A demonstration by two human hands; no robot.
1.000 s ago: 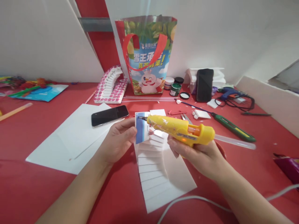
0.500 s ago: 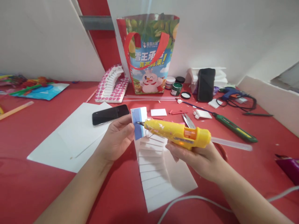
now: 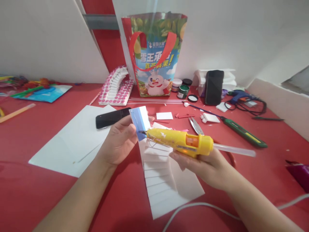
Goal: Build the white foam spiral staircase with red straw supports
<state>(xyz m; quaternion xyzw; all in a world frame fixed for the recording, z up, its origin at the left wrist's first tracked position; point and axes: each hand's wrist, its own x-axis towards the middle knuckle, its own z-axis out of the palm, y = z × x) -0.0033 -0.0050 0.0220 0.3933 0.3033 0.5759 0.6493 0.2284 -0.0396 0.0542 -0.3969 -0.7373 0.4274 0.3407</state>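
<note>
The left grip (image 3: 120,138) is closed on the left edge of a blue-and-white card (image 3: 141,120), thumb on the near face. The card is held tilted above the counter (image 3: 116,203), beside the far end of a white stepped model (image 3: 158,170). The right grip (image 3: 202,167) is wrapped around the handle of a yellow hot glue gun (image 3: 176,140); its nozzle points left at the lower part of the card. Contact between nozzle and card cannot be determined. A clear glue stick (image 3: 234,149) protrudes from the rear.

Left of the model, a black smartphone (image 3: 108,119) lies on white paper (image 3: 70,145). Scissors (image 3: 196,125) lie partly hidden behind the gun. A green-handled tool (image 3: 243,132) lies toward the counter's right edge. Along the back edge, a printed shopping bag (image 3: 156,58) stands upright, with paint jars (image 3: 182,92) at its right, before a white wall (image 3: 241,35).
</note>
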